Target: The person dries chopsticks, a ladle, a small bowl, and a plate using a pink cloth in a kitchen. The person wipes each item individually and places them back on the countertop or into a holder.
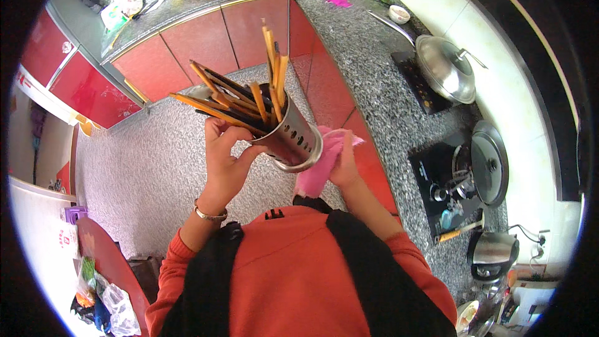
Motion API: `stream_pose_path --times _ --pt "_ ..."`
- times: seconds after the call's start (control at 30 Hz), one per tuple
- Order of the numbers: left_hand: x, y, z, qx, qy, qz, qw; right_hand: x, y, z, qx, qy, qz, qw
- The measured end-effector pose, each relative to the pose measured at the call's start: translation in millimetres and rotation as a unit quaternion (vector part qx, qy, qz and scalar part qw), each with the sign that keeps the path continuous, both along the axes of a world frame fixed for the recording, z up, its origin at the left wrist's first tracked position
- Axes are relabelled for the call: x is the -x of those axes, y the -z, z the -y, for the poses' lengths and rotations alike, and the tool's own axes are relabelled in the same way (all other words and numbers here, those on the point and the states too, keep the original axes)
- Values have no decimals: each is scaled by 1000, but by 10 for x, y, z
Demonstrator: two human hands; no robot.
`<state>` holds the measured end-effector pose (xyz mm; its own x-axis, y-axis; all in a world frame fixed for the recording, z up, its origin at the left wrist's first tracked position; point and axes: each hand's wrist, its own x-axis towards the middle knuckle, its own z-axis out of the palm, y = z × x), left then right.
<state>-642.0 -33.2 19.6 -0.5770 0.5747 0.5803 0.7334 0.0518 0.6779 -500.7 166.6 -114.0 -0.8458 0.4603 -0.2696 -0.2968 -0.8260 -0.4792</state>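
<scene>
A perforated stainless steel utensil holder [295, 142] is held tilted in front of me, its mouth towards the upper left. Many wooden and dark chopsticks [234, 98] stick out of it. My left hand [229, 159] grips the holder's rim between thumb and fingers. At the holder's base, my right hand [345, 164] holds a pink cloth [319, 168], which touches the bottom end; part of the fingers is hidden behind the cloth.
A granite counter [369, 98] runs along the right, bearing a lidded wok [444, 68], a gas hob [435, 187], a pan lid [489, 164] and an electric kettle [493, 255]. Red cabinets [192, 56] stand ahead. A red table [105, 257] with plastic bags is at lower left.
</scene>
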Motion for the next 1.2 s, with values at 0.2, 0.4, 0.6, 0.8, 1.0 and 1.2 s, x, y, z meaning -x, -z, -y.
stream_pose_path --times 0.2,0.4,0.6,0.8,1.0,1.2 --pt "837 14 -961 71 25 -63 995 1089 -80 -694 -131 -118 -142 974" --pt "1818 -265 -1840 92 60 -92 990 2153 -114 -1451 35 -128 -77 988" --pt "2763 -279 -2507 84 95 -88 988 2915 -421 -2030 3 -107 83 991" --pt "3910 -246 -3341 19 187 -77 979 3707 -590 -2781 0 -17 153 988" --pt "4772 -511 -4184 -32 230 -89 969 4039 -723 -3619 -56 158 174 970" --pt "5091 -573 -5144 -68 250 -70 963 4152 -913 -4678 -121 285 169 936"
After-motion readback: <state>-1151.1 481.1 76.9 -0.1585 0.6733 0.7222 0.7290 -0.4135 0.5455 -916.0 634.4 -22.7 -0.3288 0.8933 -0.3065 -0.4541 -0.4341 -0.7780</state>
